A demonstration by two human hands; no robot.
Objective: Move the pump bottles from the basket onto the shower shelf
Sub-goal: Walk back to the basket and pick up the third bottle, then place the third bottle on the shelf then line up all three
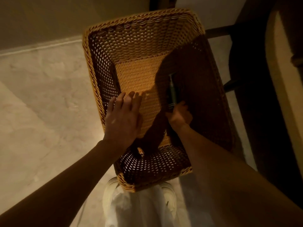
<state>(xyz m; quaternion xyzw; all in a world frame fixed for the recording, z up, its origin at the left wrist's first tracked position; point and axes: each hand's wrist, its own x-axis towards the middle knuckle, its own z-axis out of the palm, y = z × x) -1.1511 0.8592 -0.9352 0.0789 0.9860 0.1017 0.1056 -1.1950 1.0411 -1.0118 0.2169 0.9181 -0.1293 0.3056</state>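
Note:
A tall woven wicker basket (101, 76) stands on the floor straight below me, seen from above. Deep inside it, on the shadowed right side, lies a slim dark green pump bottle (171, 90), its pump head pointing away from me. My right hand (179, 114) is shut on the bottle's lower end. My left hand (123, 115) hovers flat over the basket's left inner wall, fingers spread, holding nothing. The rest of the basket's bottom looks bare. No shower shelf is in view.
The floor is pale marbled tile (41, 95). A beige wall (49, 17) runs along the top left. On the right a dark frame (246, 79) and a curved pale rim (282, 79) stand close to the basket. White fabric and white shoes (168, 197) show below.

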